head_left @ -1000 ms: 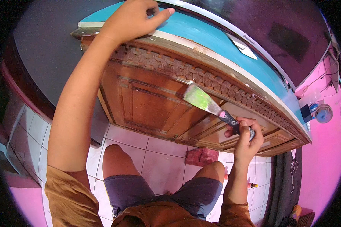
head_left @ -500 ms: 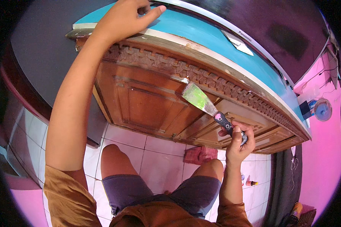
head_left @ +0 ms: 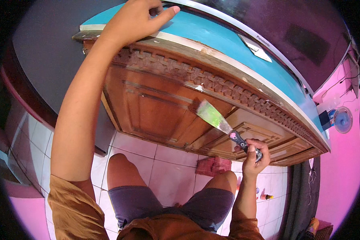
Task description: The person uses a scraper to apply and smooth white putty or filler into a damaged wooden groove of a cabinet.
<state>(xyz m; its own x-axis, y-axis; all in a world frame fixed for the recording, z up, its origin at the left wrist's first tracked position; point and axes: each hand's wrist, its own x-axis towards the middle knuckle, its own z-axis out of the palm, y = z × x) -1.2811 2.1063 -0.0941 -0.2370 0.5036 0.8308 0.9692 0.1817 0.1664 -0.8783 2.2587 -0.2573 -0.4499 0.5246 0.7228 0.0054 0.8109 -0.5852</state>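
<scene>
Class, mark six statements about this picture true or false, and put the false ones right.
1. The right hand holds a scraper by its handle. True.
2. The left hand also grips the scraper. False: it is up by the cabinet's blue top.
3. The scraper's blade shows green with whitish patches. True.
4. The carved trim runs beneath the door panels. False: it runs above them.
5. The wall at the right is yellow. False: it is pink.
6. A white, paper-like piece lies on the blue top. True.
</scene>
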